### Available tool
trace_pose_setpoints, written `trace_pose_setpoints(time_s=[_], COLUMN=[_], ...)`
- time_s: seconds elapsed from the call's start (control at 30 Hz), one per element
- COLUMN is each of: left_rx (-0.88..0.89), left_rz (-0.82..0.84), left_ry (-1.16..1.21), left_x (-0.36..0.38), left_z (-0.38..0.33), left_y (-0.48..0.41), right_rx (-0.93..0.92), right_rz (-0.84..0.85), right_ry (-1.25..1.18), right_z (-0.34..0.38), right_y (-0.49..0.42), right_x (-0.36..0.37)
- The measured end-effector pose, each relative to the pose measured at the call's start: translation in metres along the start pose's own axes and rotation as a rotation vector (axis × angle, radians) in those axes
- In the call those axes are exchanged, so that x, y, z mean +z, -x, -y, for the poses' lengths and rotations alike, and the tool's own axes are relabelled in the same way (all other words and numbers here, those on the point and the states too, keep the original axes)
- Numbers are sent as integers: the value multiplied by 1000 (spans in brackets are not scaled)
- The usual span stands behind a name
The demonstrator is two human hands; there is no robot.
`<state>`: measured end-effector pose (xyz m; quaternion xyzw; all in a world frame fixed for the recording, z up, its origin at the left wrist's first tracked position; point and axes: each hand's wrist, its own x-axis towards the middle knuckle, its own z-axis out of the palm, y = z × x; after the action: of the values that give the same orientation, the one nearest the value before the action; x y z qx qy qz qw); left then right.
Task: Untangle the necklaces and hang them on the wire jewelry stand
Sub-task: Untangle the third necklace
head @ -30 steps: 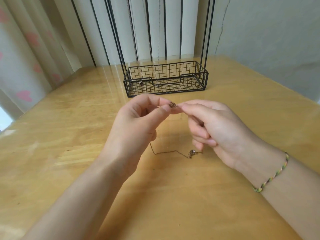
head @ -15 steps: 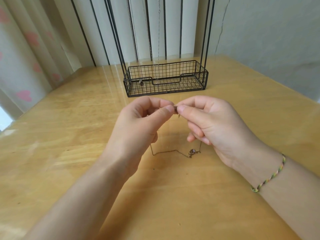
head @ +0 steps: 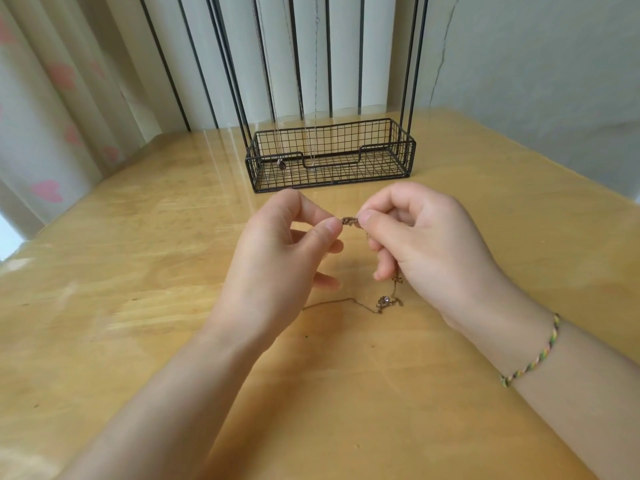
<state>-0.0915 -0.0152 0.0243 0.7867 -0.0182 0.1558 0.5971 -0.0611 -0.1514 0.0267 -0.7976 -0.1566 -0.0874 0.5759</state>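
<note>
Left hand [head: 277,258]: thumb and forefinger pinch one side of a small tangle [head: 349,221]; remaining fingers loosely curled.
Right hand [head: 426,251]: thumb and forefinger pinch the tangle's other side, raised above the bench [head: 138,271].
Necklace [head: 346,301]: fine brownish chain, trailing from the hands; slack lies mid-bench with a small pendant [head: 384,301].
Handling, by judgement: very light, limp, prone to kink or snap. Grip close beside the knot and tease the loops apart; no yanking.
Wire jewelry stand [head: 412,147]: near the bench's far edge, well apart from the hands; thin chains [head: 275,98] hang on it.
</note>
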Motion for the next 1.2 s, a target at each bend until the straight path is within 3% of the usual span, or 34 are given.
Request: trace_pose_setpoints(time_s=[0.17,0.33,0.43,0.6,0.9,1.2], left_rx=[-108,-311,-339,-318,-186,-60], left_rz=[48,85,51,82,51,55], left_ry=[65,417,518,420,243,147], left_x=[1,-3,-7,-7,-7,-7], left_z=[-3,-10,-12,-11,-8,-8], left_y=[1,-1,-3,-3,-2,-1], right_rx=[-45,-30,4,59,192,110], right_rz=[-39,-20,-29,-5,212,223], right_ry=[45,55,41,-47,-288,-350], right_z=[-1,2,1,3,5,-1], right_y=[-3,-2,-3,-2,2,2], right_x=[1,-1,-3,-4,-1,0])
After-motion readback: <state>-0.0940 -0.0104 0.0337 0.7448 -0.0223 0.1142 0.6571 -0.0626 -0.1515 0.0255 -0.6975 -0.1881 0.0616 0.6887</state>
